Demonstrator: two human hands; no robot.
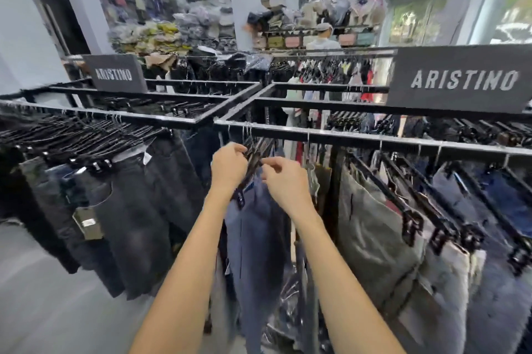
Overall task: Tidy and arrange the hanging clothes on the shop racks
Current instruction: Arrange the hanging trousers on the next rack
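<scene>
Hangers half-hidden behind left hand

Blue trousers hang from a black clip hanger on the near rail of the black rack, at its left end; dark grey jeans hang packed on the neighbouring rail to the left; pale grey and blue jeans hang slanted to the right on black clip hangers.
</scene>
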